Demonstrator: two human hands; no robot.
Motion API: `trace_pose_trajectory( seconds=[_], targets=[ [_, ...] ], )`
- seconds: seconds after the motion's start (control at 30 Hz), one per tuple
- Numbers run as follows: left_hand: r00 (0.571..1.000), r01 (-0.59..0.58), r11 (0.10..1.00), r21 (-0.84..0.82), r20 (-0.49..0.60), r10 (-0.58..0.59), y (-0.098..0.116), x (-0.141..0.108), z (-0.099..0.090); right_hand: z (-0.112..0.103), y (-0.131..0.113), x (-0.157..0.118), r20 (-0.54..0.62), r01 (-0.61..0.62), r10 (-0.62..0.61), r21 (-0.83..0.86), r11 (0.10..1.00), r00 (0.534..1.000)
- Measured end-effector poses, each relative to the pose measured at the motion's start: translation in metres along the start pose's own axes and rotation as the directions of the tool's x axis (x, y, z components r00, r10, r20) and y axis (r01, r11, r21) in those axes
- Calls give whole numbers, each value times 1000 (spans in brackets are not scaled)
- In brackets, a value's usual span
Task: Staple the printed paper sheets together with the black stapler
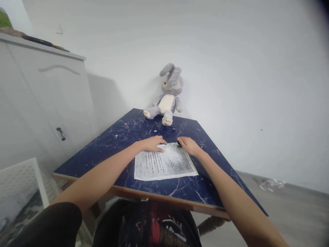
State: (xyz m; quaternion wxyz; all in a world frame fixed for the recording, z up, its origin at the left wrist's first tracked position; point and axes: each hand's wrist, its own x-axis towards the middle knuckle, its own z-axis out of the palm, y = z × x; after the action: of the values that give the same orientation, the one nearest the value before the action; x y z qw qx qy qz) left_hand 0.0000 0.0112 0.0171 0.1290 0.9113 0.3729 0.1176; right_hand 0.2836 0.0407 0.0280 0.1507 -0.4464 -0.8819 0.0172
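Note:
Printed sheets of paper [164, 164] lie on the dark blue marbled table, their lower edge towards me. My left hand [153, 143] rests on the top left part of the paper, palm down, with fingers stretched out and the thumb apart. At the top right edge, my right hand [189, 145] is closed around a small black stapler [179, 144]. Much of the stapler is hidden by the fingers, and its visible end is over the paper's edge. I cannot tell how many sheets there are.
A grey plush rabbit [167, 103] sits at the far end of the table [115, 137], against the white wall. To the left stands a white cabinet [61, 92] with things on top. A clear plastic item [272, 184] lies on the floor at right.

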Motion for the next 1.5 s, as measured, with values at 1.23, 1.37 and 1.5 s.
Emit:
trace_pose_trajectory(
  seconds=[1.23, 1.37, 1.5],
  targets=[
    [996, -71, 997, -31, 49, 72, 12, -1, -5, 1, -19, -1, 19, -156, 162, -164, 974, 987],
    [996, -80, 996, -37, 42, 82, 12, -1, -5, 1, -21, -1, 24, -151, 157, -175, 973, 987],
    [996, -70, 997, -35, 48, 71, 12, -1, -5, 2, -21, 0, 22, -153, 160, -185, 971, 987]
  ],
)
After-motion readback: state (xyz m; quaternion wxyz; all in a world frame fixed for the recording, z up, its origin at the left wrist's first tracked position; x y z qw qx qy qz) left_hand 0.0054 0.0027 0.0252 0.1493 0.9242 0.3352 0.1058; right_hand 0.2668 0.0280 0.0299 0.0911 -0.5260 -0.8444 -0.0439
